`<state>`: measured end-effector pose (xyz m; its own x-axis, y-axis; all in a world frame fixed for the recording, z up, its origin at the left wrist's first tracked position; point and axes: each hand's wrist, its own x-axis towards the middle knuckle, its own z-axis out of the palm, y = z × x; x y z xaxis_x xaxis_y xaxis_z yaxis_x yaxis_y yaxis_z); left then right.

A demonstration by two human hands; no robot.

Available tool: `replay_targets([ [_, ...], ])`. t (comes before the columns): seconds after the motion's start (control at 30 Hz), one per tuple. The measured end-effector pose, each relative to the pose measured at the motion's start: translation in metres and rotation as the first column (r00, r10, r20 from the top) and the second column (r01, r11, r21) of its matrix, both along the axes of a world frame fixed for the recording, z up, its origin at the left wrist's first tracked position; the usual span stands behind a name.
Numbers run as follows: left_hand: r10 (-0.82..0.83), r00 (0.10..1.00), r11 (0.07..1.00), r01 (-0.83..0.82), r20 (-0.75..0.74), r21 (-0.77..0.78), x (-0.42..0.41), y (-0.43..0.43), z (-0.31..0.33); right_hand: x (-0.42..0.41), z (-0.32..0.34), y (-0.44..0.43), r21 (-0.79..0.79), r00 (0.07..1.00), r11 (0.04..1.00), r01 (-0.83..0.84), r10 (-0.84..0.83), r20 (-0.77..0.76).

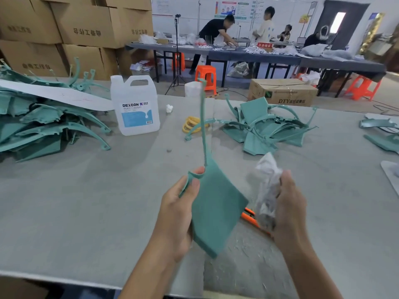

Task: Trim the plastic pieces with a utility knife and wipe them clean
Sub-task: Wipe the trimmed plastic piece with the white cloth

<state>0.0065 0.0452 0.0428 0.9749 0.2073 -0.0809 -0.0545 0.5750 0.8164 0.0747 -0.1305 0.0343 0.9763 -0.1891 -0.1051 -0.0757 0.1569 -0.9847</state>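
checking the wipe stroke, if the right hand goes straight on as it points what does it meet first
Probably the teal plastic piece in the left hand; the cloth in the right hand angles toward it; depth is unclear.

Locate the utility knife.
Head view: the orange utility knife lies on the table right of centre, partly hidden behind the teal piece in the left hand and the cloth in the right hand.
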Motion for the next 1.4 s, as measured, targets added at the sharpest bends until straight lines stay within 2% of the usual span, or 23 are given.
replay_targets([
  [0.07, -0.043, 0.999, 0.999, 0.043, 0.010, 0.028, -0.003, 0.000, 0.001, 0.012, 0.010, -0.003, -0.110, 0.984, 0.992, 0.056, -0.036, 0.175],
  [0.13, -0.080, 0.997, 0.996, 0.079, 0.013, 0.031, -0.004, -0.006, 0.002, 0.015, 0.016, 0.011, -0.283, 0.943, 0.959, 0.033, 0.065, 0.328],
  [0.2, -0.087, 0.995, 0.996, 0.086, 0.038, 0.035, 0.000, -0.013, -0.001, 0.008, 0.016, 0.032, -0.502, 0.896, 0.864, -0.040, 0.253, 0.364],
  [0.27, -0.110, 0.989, 0.992, 0.103, 0.103, 0.067, 0.002, -0.018, 0.000, -0.005, 0.011, 0.052, -0.622, 0.844, 0.776, -0.103, 0.399, 0.358],
  [0.33, -0.095, 0.989, 0.995, 0.090, 0.117, 0.053, 0.005, -0.018, -0.002, -0.024, -0.001, 0.063, -0.611, 0.824, 0.759, -0.224, 0.482, 0.297],
  [0.4, -0.031, 0.997, 0.999, 0.029, 0.069, 0.029, 0.008, -0.011, 0.003, -0.055, -0.018, 0.067, -0.535, 0.787, 0.754, -0.381, 0.568, 0.241],
  [0.43, 0.004, 0.999, 1.000, -0.004, 0.037, 0.011, 0.010, -0.006, 0.004, -0.071, -0.023, 0.068, -0.551, 0.751, 0.737, -0.391, 0.602, 0.272],
  [0.53, 0.030, 0.999, 0.989, -0.025, 0.037, -0.147, 0.013, 0.006, 0.002, -0.089, -0.024, 0.072, -0.642, 0.611, 0.704, -0.305, 0.661, 0.435],
  [0.67, -0.041, 0.999, 0.992, 0.044, 0.027, -0.121, 0.004, -0.006, 0.001, -0.062, -0.016, 0.082, -0.604, 0.660, 0.761, -0.236, 0.582, 0.475],
  [0.73, -0.057, 0.998, 0.988, 0.056, 0.000, -0.141, 0.003, -0.008, 0.002, -0.057, -0.020, 0.088, -0.592, 0.655, 0.778, -0.208, 0.561, 0.507],
  [0.87, 0.019, 1.000, 0.952, -0.019, -0.002, -0.306, 0.003, 0.005, -0.001, -0.065, -0.040, 0.086, -0.594, 0.599, 0.796, -0.121, 0.536, 0.595],
  [0.97, 0.011, 1.000, 0.924, 0.000, 0.025, -0.382, -0.001, 0.010, -0.004, -0.067, -0.045, 0.084, -0.594, 0.581, 0.787, -0.166, 0.565, 0.586],
  [1.07, -0.076, 0.997, 0.960, 0.076, 0.009, -0.269, -0.012, -0.005, -0.008, -0.049, -0.037, 0.086, -0.470, 0.738, 0.858, -0.210, 0.454, 0.499],
  [1.17, -0.160, 0.981, 0.975, 0.175, 0.111, -0.139, -0.021, -0.021, -0.014, -0.028, -0.029, 0.088, -0.444, 0.832, 0.881, -0.165, 0.366, 0.418],
  [1.27, -0.027, 0.999, 0.999, 0.028, 0.029, -0.031, -0.018, -0.025, -0.014, -0.034, -0.026, 0.087, -0.425, 0.802, 0.870, -0.248, 0.431, 0.414],
  [1.33, 0.117, 0.991, 0.993, -0.117, -0.066, 0.002, -0.011, -0.017, -0.012, -0.053, -0.035, 0.087, -0.453, 0.751, 0.809, -0.375, 0.551, 0.363],
  [1.4, 0.197, 0.969, 0.980, -0.194, -0.147, 0.038, -0.006, -0.006, -0.006, -0.079, -0.046, 0.084, -0.514, 0.720, 0.749, -0.418, 0.618, 0.316],
])
